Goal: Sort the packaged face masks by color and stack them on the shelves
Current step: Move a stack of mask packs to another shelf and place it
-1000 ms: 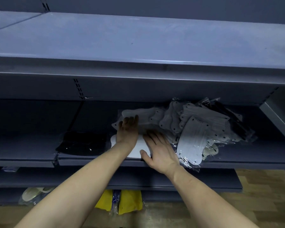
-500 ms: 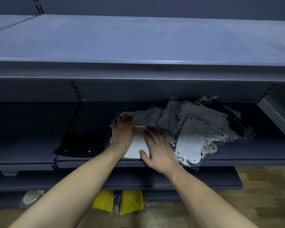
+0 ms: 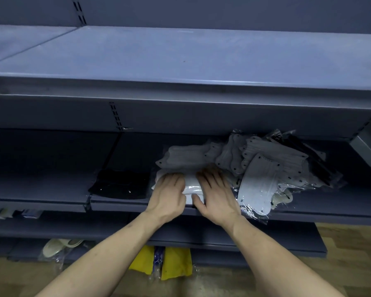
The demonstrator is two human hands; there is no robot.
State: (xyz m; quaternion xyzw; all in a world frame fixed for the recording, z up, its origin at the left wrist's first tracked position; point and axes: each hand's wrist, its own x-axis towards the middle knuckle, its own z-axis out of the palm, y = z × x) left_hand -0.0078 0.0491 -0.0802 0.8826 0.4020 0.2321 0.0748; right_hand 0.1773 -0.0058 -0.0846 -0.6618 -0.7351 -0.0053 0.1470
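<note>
the person stands at a dark grey shelf [image 3: 308, 207] and has both hands on a small stack of white packaged masks [image 3: 192, 186] near its front edge. the left hand [image 3: 168, 197] lies on the left part of the stack, fingers together and only slightly bent, pressing down rather than closing round anything. the right hand [image 3: 217, 197] lies on the right part, fingers spread and flat, thumb at the front edge of the stack; it also grips nothing. just behind the stack lies a grey packaged mask [image 3: 184, 157], and to the right of the stack a loose heap of grey masks [image 3: 266, 166] in clear wrappers, some hanging over the shelf edge. black packaged masks [image 3: 304, 155] poke out at the far right of that heap. left of the stack, apart from it, sits a black pile [image 3: 121, 185]. below the shelf, yellow packages [image 3: 176, 262] and a pale one [image 3: 56, 246] lie lower down.
</note>
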